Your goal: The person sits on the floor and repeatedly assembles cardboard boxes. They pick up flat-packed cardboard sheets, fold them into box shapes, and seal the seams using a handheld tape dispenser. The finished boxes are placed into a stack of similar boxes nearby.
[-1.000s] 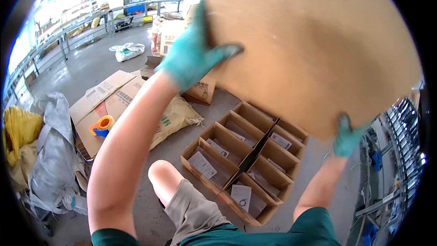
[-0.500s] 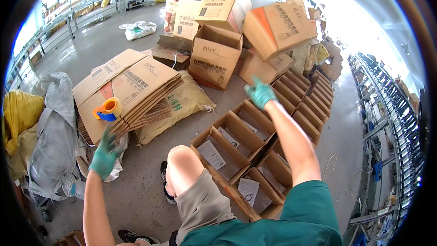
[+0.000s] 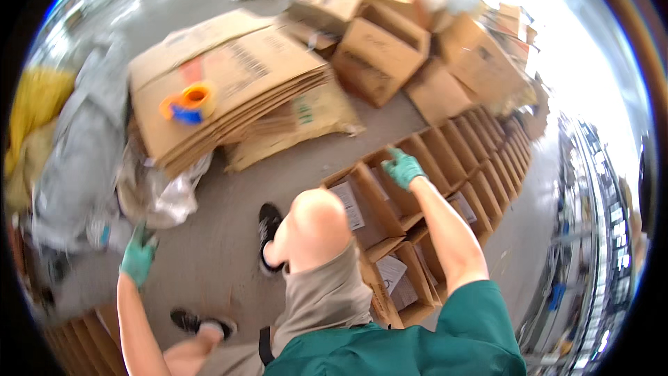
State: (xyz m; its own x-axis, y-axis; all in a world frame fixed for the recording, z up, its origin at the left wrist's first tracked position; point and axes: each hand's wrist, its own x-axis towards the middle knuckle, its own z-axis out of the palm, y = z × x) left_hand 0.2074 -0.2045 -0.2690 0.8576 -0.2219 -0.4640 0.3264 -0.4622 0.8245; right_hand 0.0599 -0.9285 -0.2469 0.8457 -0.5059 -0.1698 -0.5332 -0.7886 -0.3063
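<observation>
My left hand (image 3: 139, 259), in a green glove, hangs over the grey floor with its fingers apart and holds nothing. Over the double row of open cardboard boxes (image 3: 381, 203) at right reaches my right hand (image 3: 403, 169), also gloved. Its fingers are stretched out above a box's edge, and I see nothing in them; whether it touches the cardboard I cannot tell. Printed sheets (image 3: 348, 203) lie in some of the nearer boxes. At left, an orange and blue tape dispenser (image 3: 189, 103) rests on a stack of flattened cartons (image 3: 240, 63).
Behind the row, larger cartons (image 3: 381, 56) stand or lean in a pile. A yellowish sack (image 3: 323, 113) sits beside the flat stack. Grey and yellow bags (image 3: 80, 139) are heaped at left. More boxes (image 3: 83, 341) show at lower left, metal racking (image 3: 591, 237) at right.
My view has turned, and the picture is blurred. My right hand has come down closer over the box row. The tilted carton at the back now sits lower among the others. My left hand stays empty.
</observation>
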